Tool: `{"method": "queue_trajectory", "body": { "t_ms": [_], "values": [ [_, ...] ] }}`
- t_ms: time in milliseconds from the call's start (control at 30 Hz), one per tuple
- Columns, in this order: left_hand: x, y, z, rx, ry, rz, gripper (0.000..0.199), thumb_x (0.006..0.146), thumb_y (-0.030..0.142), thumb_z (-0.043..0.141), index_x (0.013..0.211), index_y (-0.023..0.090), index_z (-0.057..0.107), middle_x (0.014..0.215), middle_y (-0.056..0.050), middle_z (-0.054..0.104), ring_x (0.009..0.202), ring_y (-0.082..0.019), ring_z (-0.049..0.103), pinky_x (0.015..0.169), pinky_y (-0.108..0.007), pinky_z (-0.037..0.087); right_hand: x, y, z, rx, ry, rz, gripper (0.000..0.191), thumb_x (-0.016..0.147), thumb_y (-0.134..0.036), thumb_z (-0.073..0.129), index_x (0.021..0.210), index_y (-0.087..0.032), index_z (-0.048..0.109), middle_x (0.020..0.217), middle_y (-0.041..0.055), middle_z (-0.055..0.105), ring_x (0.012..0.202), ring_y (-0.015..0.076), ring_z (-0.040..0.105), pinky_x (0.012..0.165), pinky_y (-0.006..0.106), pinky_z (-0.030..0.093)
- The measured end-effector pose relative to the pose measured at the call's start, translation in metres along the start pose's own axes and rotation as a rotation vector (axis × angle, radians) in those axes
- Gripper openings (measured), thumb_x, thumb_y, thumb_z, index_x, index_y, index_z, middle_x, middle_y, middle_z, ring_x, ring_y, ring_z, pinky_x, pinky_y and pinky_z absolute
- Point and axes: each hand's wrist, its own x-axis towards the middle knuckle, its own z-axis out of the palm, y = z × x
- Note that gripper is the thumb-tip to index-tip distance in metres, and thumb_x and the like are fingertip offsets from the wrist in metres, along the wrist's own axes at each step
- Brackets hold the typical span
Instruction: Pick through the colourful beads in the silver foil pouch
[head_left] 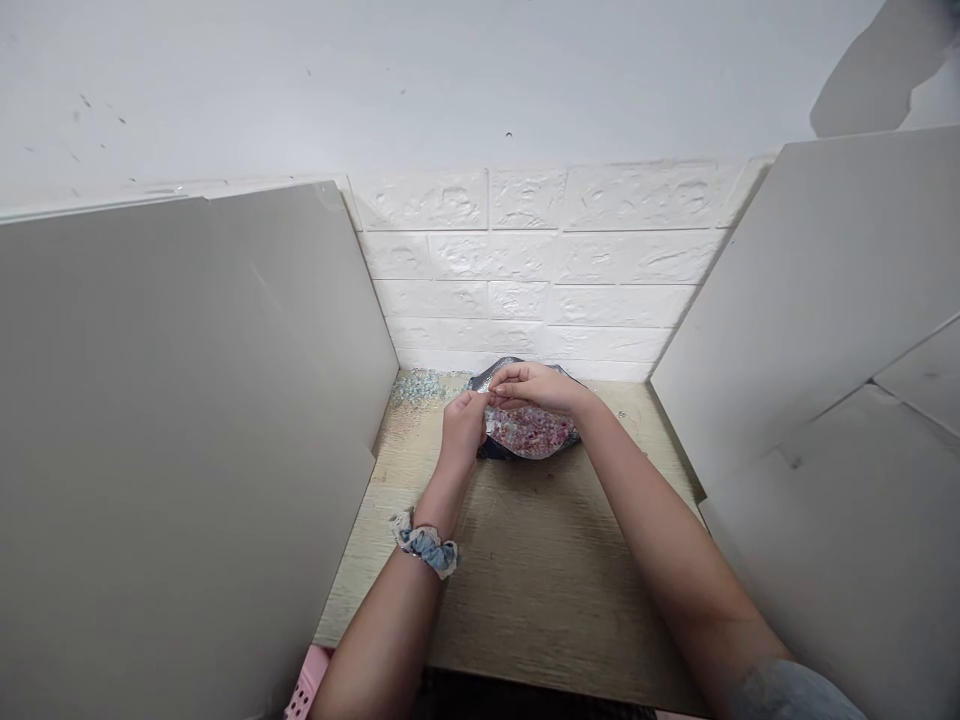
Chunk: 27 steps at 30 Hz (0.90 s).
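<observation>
An opened dark bag with a silvery inside (529, 432) lies at the back of the table, full of small pink and reddish pieces that look like beads. My left hand (465, 425) is at the bag's left edge, its thumb and fingers pinched together. Above the bag's mouth, my right hand (536, 388) reaches in from the right with its fingertips also pinched, meeting the left fingertips. Whatever sits between the fingertips is too small to make out. A blue and white scrunchie (426, 545) circles my left wrist.
Pale blue-green small pieces (420, 388) lie on the wooden table (540, 580) at the back left. Grey panels stand on the left (187, 430) and right (825, 400). A white brick-patterned wall (525, 260) closes the back. A pink perforated object (307, 685) shows at lower left.
</observation>
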Motion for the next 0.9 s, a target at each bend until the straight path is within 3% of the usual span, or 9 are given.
{"method": "queue_trajectory", "body": {
  "t_ms": [733,900],
  "values": [
    [0.0010,-0.0001,-0.0005,0.010,-0.007,-0.028,0.018,0.067,0.022,0.053,0.054,0.018,0.042,0.039,0.009,0.024,0.034,-0.003,0.017,0.037,-0.021,0.010,-0.0030,-0.0046,0.0014,-0.064,-0.016,0.028,0.005,0.077,-0.019,0.062,0.081,-0.015,0.062,0.079,0.0016,0.062,0.073,0.0078,0.059,0.071,0.020,0.047],
    [0.0011,-0.0003,-0.0004,0.011,-0.001,-0.035,0.018,0.067,0.022,0.055,0.054,0.018,0.042,0.039,0.009,0.024,0.034,-0.003,0.017,0.037,-0.021,0.010,-0.0046,-0.0061,0.0010,-0.087,-0.010,0.028,0.005,0.079,-0.020,0.061,0.082,-0.016,0.063,0.082,0.0022,0.062,0.076,0.0086,0.059,0.075,0.022,0.048]
  ]
}}
